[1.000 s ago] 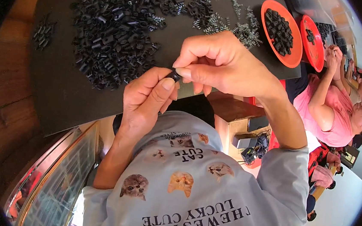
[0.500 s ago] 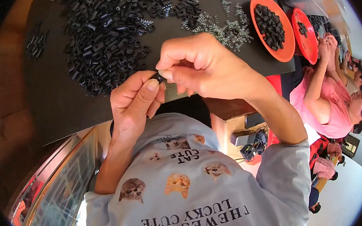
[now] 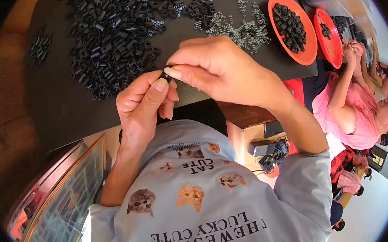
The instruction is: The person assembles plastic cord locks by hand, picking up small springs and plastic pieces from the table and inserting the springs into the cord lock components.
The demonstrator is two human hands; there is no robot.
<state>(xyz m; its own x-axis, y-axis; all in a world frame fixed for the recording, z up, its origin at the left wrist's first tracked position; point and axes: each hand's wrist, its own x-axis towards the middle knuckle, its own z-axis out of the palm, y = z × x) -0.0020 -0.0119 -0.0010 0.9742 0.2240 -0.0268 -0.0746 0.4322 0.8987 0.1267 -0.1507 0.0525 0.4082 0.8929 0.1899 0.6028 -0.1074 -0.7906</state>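
Note:
Between thumb and fingers, my left hand point(image 3: 143, 96) pinches a small black plastic part point(image 3: 165, 76) above the table's near edge. My right hand point(image 3: 212, 67) meets it from the right, thumb and forefinger pressed together at the part's upper end. Whatever lies between those fingertips is too small to make out. Beyond my hands spreads a big heap of black plastic pieces point(image 3: 114, 35), many of them short and tube-like. To the right of the heap lies a pile of small metal springs point(image 3: 243, 31), beside a small cluster of black parts point(image 3: 200, 11).
An orange plate point(image 3: 306, 57) holding black parts point(image 3: 290, 28) stands at the far right, next to a red plate point(image 3: 332, 55) with a few pieces. Thin black pieces point(image 3: 40, 45) lie at the left. A person in pink point(image 3: 343, 106) sits to the right.
Both hands have shifted slightly up and left. My right fingers have straightened and closed in on the top of the black part, and the left hand keeps its hold.

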